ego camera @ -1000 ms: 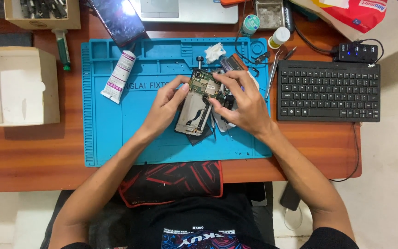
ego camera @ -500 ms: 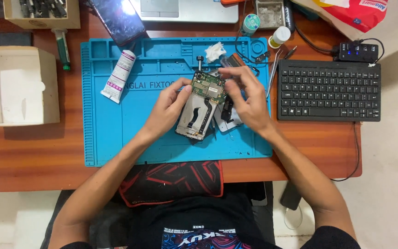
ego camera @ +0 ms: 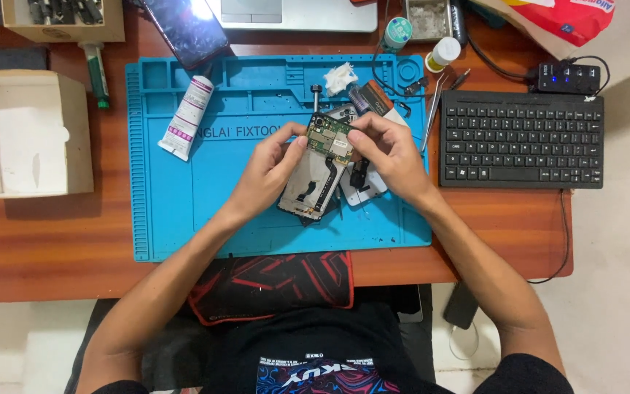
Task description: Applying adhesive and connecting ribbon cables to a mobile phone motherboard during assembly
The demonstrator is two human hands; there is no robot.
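An opened phone body (ego camera: 315, 171) with a green circuit board at its top end is held a little above the blue repair mat (ego camera: 198, 211). My left hand (ego camera: 271, 171) grips its left edge, thumb near the board. My right hand (ego camera: 388, 149) pinches the board's right side with fingertips. Under my right hand lie a white phone part (ego camera: 366, 191) and a black piece on the mat.
A white tube (ego camera: 187, 117) lies on the mat's left. Tweezers (ego camera: 432, 109), a screwdriver (ego camera: 96, 73), small bottles (ego camera: 442, 52) and a dark phone (ego camera: 187, 29) sit at the back. A black keyboard (ego camera: 523, 138) is on the right, an open cardboard box (ego camera: 27, 135) on the left.
Both hands have lifted and tilted the phone body slightly toward the mat's far side. My right hand's fingers have shifted up onto the circuit board.
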